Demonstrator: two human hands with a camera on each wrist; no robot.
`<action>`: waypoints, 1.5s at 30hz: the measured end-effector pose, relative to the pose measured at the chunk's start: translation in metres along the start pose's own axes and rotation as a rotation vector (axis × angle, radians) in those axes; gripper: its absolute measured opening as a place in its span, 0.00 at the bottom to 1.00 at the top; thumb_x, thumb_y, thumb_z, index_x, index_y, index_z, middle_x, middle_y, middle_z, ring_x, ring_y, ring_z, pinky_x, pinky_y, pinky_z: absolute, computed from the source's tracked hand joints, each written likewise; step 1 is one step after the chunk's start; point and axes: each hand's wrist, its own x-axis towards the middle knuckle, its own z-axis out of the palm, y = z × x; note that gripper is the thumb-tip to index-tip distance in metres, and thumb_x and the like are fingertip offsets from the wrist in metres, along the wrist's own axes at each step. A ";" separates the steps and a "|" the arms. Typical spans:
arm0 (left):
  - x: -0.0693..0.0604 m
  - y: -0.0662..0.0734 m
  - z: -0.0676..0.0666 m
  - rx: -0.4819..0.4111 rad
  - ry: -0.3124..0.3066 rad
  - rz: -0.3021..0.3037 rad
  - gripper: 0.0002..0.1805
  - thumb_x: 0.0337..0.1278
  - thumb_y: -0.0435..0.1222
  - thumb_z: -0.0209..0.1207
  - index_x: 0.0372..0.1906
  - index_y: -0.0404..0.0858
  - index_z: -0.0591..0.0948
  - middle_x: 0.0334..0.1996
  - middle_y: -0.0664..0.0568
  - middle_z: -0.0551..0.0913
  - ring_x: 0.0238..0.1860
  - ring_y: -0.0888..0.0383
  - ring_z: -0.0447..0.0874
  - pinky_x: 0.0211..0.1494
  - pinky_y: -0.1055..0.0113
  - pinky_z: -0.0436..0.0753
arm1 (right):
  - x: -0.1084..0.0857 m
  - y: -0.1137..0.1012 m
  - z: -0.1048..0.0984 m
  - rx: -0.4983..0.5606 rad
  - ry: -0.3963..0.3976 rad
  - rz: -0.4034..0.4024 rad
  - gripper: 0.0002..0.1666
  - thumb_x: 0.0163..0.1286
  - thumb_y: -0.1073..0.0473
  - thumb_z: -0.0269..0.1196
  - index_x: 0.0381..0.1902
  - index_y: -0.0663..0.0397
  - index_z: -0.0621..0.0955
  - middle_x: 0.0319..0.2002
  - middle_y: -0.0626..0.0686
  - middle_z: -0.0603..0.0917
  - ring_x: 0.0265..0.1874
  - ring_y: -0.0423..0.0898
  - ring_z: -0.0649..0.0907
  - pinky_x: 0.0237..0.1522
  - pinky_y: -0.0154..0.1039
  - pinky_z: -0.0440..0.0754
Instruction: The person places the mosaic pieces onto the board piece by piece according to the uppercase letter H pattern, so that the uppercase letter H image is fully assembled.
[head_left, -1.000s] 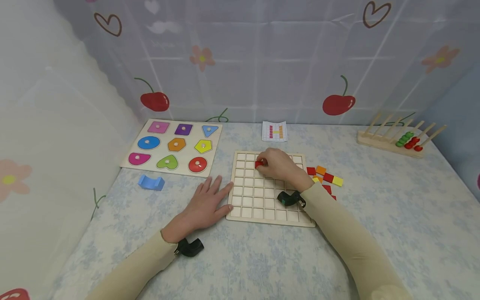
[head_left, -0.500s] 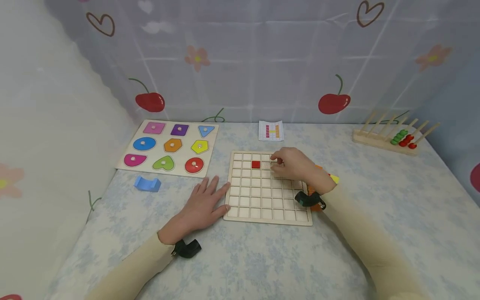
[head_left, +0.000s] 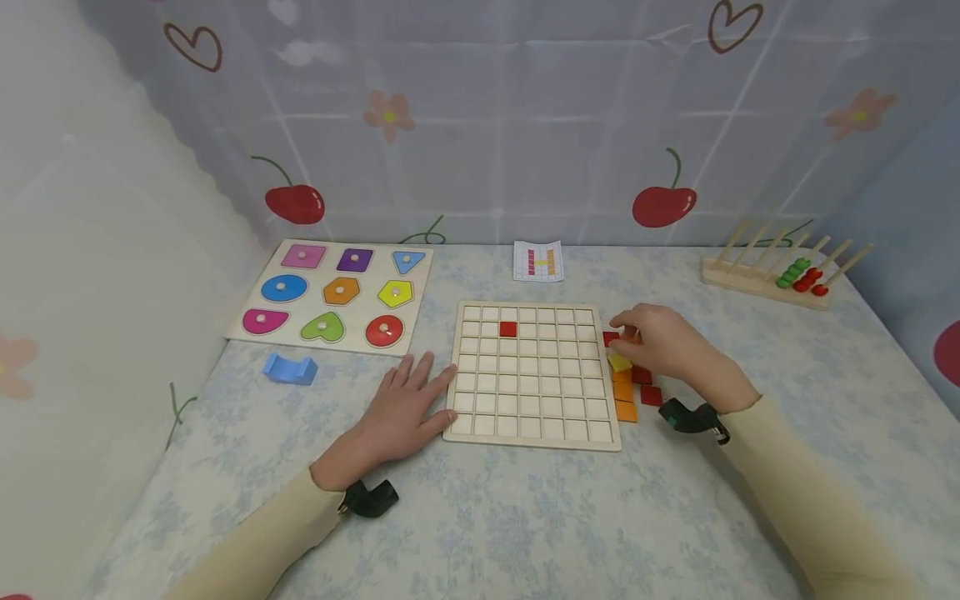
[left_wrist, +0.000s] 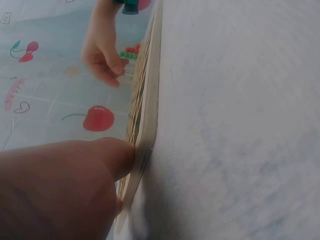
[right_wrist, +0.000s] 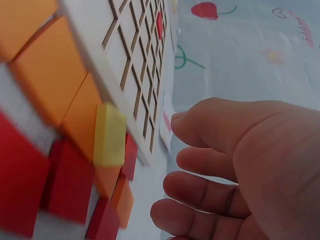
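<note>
A wooden grid board (head_left: 532, 445) lies on the table in the head view. One red square tile (head_left: 508, 329) sits in its second row from the back, third cell from the left. My left hand (head_left: 403, 412) lies spread at the board's left edge, its fingertips and thumb touching the frame. Above the loose tiles right of the board hovers my right hand (head_left: 667, 343), fingers loosely bent and holding nothing. Beneath it are a yellow tile (right_wrist: 110, 134), orange tiles (head_left: 626, 412) and red tiles (head_left: 651, 396); the hand hides some of the pile in the head view.
Behind the board lies a printed pattern card (head_left: 537, 262). A knobbed shape puzzle (head_left: 348, 333) is at back left, with a blue curved block (head_left: 290, 370) in front of it. A wooden peg rack with beads (head_left: 765, 287) stands at back right.
My right hand has let go of the red tile in the grid and moved right, off the board, to above the loose tiles. The left hand has stayed at the board's edge.
</note>
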 end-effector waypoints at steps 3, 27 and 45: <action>-0.001 -0.001 0.000 0.001 0.008 0.007 0.37 0.72 0.51 0.55 0.80 0.43 0.63 0.81 0.34 0.54 0.81 0.29 0.44 0.78 0.32 0.52 | -0.007 0.008 -0.002 0.005 0.000 0.024 0.19 0.67 0.60 0.67 0.51 0.68 0.85 0.34 0.57 0.85 0.29 0.46 0.78 0.30 0.38 0.78; -0.001 -0.003 0.002 -0.018 0.017 0.012 0.36 0.72 0.50 0.55 0.79 0.43 0.63 0.80 0.33 0.54 0.81 0.28 0.44 0.78 0.31 0.51 | -0.014 0.035 0.005 -0.030 -0.045 0.137 0.21 0.64 0.59 0.70 0.51 0.68 0.85 0.37 0.60 0.86 0.34 0.50 0.80 0.38 0.48 0.84; -0.001 -0.001 0.001 -0.018 0.007 0.003 0.36 0.72 0.50 0.55 0.80 0.44 0.63 0.81 0.34 0.54 0.81 0.29 0.43 0.79 0.32 0.50 | -0.019 0.041 0.013 -0.044 -0.031 0.191 0.21 0.62 0.56 0.70 0.48 0.66 0.86 0.35 0.58 0.84 0.34 0.50 0.78 0.39 0.48 0.82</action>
